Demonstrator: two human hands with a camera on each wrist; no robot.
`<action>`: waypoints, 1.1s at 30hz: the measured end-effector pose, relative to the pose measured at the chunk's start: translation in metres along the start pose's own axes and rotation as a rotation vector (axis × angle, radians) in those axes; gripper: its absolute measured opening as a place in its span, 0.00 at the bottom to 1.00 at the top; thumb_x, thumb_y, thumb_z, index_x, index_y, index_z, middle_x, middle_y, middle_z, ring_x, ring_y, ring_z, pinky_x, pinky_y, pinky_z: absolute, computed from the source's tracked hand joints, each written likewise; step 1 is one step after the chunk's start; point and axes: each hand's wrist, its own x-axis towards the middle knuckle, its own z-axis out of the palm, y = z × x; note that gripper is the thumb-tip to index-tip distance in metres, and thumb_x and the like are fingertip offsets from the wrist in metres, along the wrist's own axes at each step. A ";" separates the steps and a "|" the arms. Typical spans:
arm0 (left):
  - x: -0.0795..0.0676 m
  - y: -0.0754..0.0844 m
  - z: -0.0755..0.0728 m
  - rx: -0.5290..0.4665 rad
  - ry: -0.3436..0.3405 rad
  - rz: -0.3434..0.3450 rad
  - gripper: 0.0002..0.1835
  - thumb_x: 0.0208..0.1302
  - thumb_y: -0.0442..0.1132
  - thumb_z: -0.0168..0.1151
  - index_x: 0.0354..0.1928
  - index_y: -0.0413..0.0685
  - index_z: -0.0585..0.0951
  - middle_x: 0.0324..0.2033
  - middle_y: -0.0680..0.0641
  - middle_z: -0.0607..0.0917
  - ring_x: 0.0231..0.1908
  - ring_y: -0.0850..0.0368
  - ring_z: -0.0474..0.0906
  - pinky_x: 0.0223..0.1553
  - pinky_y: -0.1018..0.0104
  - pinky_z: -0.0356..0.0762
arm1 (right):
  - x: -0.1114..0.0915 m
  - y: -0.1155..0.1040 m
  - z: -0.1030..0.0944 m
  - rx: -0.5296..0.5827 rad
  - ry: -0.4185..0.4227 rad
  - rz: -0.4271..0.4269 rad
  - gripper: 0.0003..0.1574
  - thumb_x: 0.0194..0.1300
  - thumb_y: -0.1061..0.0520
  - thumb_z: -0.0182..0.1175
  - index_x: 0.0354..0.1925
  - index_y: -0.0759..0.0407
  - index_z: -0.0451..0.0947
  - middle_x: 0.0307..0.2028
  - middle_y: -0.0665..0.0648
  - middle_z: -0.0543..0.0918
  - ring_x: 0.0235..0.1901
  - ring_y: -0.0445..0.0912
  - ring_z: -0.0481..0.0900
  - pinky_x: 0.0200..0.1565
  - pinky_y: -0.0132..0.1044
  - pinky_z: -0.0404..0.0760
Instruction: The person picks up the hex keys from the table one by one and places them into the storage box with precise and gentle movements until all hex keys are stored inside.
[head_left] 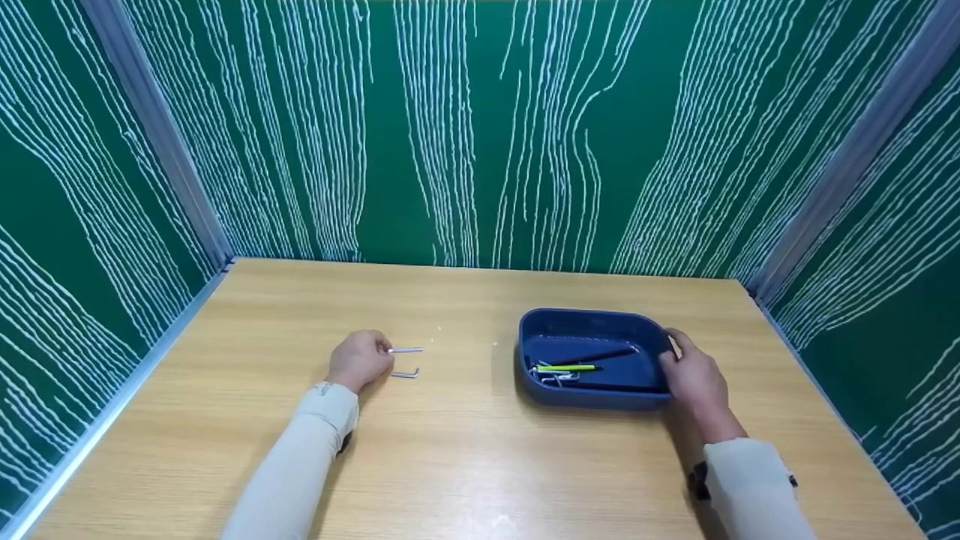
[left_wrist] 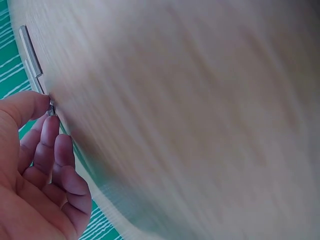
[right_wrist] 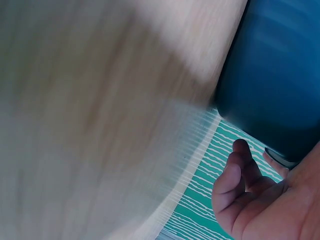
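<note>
My left hand (head_left: pixel 361 358) pinches a silver hex key (head_left: pixel 407 349) between thumb and fingertips, low over the table. A second hex key (head_left: pixel 406 374), its short bent end pointing up in the head view, lies just beside that hand. In the left wrist view the thumb and index finger of the left hand (left_wrist: pixel 47 165) meet on thin metal. On the right, my right hand (head_left: pixel 697 379) grips the right rim of a dark blue plastic bin (head_left: pixel 592 399). The bin's outer wall (right_wrist: pixel 280 65) fills a corner of the right wrist view.
Inside the bin lie a yellow-green pen (head_left: pixel 568 367), a dark stick-like piece (head_left: pixel 596 355) and several small silver pieces (head_left: pixel 556 379). The wooden table (head_left: pixel 450 465) runs back to a green wall (head_left: pixel 487 150) with white wavy lines. Metal posts (head_left: pixel 161 127) frame its corners.
</note>
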 end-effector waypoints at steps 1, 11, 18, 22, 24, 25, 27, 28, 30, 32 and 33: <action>0.000 0.000 0.000 -0.001 -0.003 -0.002 0.09 0.46 0.42 0.58 0.33 0.54 0.81 0.29 0.55 0.81 0.29 0.58 0.74 0.34 0.63 0.70 | 0.000 0.000 0.000 -0.008 0.011 -0.011 0.30 0.65 0.47 0.37 0.65 0.47 0.50 0.58 0.69 0.64 0.46 0.59 0.68 0.44 0.55 0.68; -0.001 0.002 -0.002 0.009 0.010 0.006 0.04 0.46 0.43 0.59 0.26 0.56 0.80 0.27 0.54 0.81 0.30 0.57 0.74 0.33 0.63 0.70 | -0.002 0.001 0.001 -0.030 0.057 -0.051 0.29 0.63 0.49 0.38 0.63 0.48 0.55 0.55 0.71 0.67 0.45 0.61 0.70 0.39 0.54 0.68; -0.001 0.002 -0.002 0.006 0.008 0.005 0.03 0.44 0.43 0.61 0.25 0.56 0.80 0.26 0.54 0.80 0.29 0.56 0.73 0.32 0.63 0.69 | -0.002 0.001 0.002 -0.008 0.033 -0.032 0.29 0.64 0.48 0.38 0.64 0.47 0.53 0.57 0.70 0.64 0.50 0.61 0.68 0.46 0.58 0.66; -0.001 0.002 -0.001 0.006 0.010 0.009 0.02 0.44 0.43 0.61 0.22 0.56 0.79 0.23 0.55 0.79 0.27 0.57 0.72 0.29 0.64 0.67 | 0.000 0.001 0.002 0.006 0.006 -0.010 0.30 0.65 0.48 0.37 0.65 0.46 0.50 0.60 0.68 0.61 0.54 0.63 0.64 0.50 0.60 0.62; -0.001 0.002 -0.001 0.005 0.009 0.010 0.02 0.44 0.43 0.61 0.22 0.56 0.79 0.23 0.55 0.79 0.26 0.57 0.72 0.29 0.65 0.67 | 0.000 0.000 0.001 0.008 -0.004 -0.003 0.30 0.65 0.47 0.37 0.65 0.46 0.49 0.60 0.68 0.60 0.55 0.64 0.62 0.51 0.61 0.61; -0.001 0.002 -0.001 0.006 0.008 0.010 0.02 0.44 0.43 0.61 0.21 0.56 0.79 0.22 0.55 0.79 0.26 0.57 0.72 0.29 0.65 0.67 | 0.000 0.000 0.001 0.008 -0.008 0.000 0.30 0.65 0.47 0.37 0.65 0.46 0.48 0.61 0.68 0.59 0.56 0.64 0.61 0.52 0.61 0.60; -0.001 0.002 -0.001 0.009 0.007 0.012 0.02 0.44 0.43 0.61 0.21 0.56 0.79 0.22 0.55 0.79 0.26 0.57 0.72 0.29 0.65 0.67 | 0.000 0.001 0.000 0.009 -0.014 0.003 0.31 0.66 0.47 0.36 0.66 0.46 0.47 0.61 0.68 0.59 0.57 0.65 0.60 0.52 0.62 0.59; -0.001 0.002 -0.001 0.012 0.007 0.015 0.02 0.44 0.43 0.61 0.21 0.56 0.79 0.22 0.56 0.79 0.26 0.57 0.72 0.29 0.65 0.67 | 0.000 0.001 0.000 0.006 -0.014 0.001 0.31 0.66 0.47 0.36 0.66 0.46 0.47 0.61 0.69 0.59 0.57 0.65 0.60 0.52 0.62 0.59; -0.001 0.002 0.000 0.021 0.005 0.021 0.03 0.44 0.43 0.60 0.20 0.55 0.78 0.21 0.56 0.79 0.25 0.58 0.72 0.28 0.65 0.68 | 0.000 0.001 0.000 -0.001 -0.004 -0.010 0.30 0.65 0.47 0.37 0.65 0.47 0.48 0.60 0.69 0.60 0.56 0.64 0.62 0.51 0.61 0.61; -0.002 0.002 0.001 0.030 0.001 0.026 0.03 0.45 0.42 0.60 0.18 0.54 0.78 0.20 0.55 0.79 0.23 0.58 0.72 0.26 0.65 0.68 | 0.000 0.001 0.000 -0.014 0.009 -0.021 0.30 0.65 0.48 0.37 0.65 0.47 0.50 0.59 0.70 0.61 0.54 0.64 0.64 0.49 0.60 0.63; -0.002 0.002 0.001 0.034 -0.002 0.029 0.04 0.45 0.42 0.60 0.18 0.54 0.78 0.20 0.55 0.79 0.23 0.58 0.72 0.26 0.66 0.67 | 0.000 0.002 0.001 -0.021 0.018 -0.028 0.30 0.65 0.48 0.37 0.64 0.48 0.51 0.59 0.70 0.62 0.53 0.64 0.65 0.48 0.60 0.64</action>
